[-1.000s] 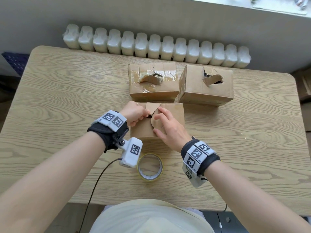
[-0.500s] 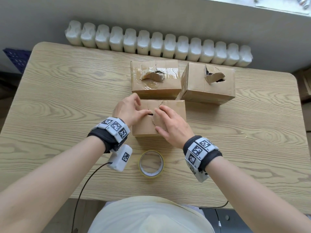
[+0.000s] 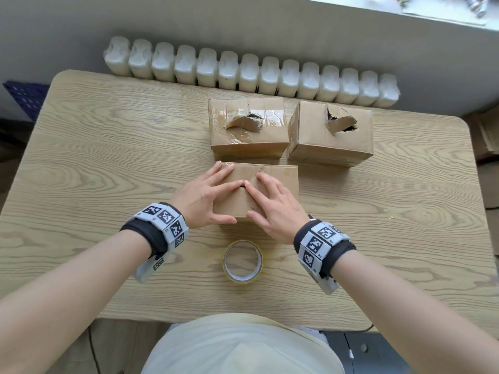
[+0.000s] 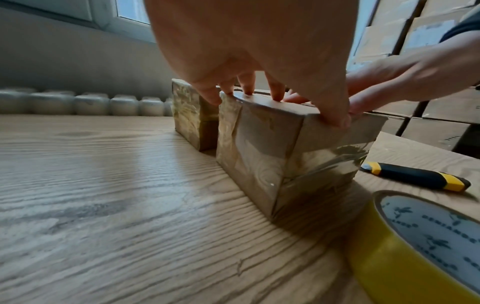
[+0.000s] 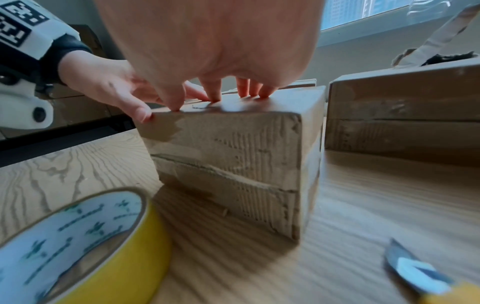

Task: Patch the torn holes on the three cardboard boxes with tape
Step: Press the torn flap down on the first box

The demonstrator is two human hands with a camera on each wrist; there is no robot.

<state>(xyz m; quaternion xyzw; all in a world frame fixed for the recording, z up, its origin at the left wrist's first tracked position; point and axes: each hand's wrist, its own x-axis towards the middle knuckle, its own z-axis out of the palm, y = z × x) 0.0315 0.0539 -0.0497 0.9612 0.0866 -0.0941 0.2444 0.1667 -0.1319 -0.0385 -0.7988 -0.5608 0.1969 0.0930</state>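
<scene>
Three brown cardboard boxes stand on the wooden table (image 3: 108,163). On the top of the near box (image 3: 280,179) both hands lie flat with straight fingers, pressing its torn flap level. My left hand (image 3: 208,194) covers the left part, its thumb on the front face. My right hand (image 3: 272,206) covers the tear, and the index fingertips nearly meet. The back left box (image 3: 248,143) has a raised torn flap amid shiny tape. A jagged open hole shows on the back right box (image 3: 332,143). A yellow tape roll (image 3: 242,261) lies flat between my wrists.
A yellow-and-black utility knife (image 4: 415,176) lies on the table just right of the near box, hidden under my right wrist in the head view. A white radiator (image 3: 251,74) runs behind the table's far edge. Flat cardboard (image 3: 486,136) is stacked off the right side.
My left hand let go of the torn flap it pinched and flattened onto the box top. My right hand spread flat too, and the flap now lies level.
</scene>
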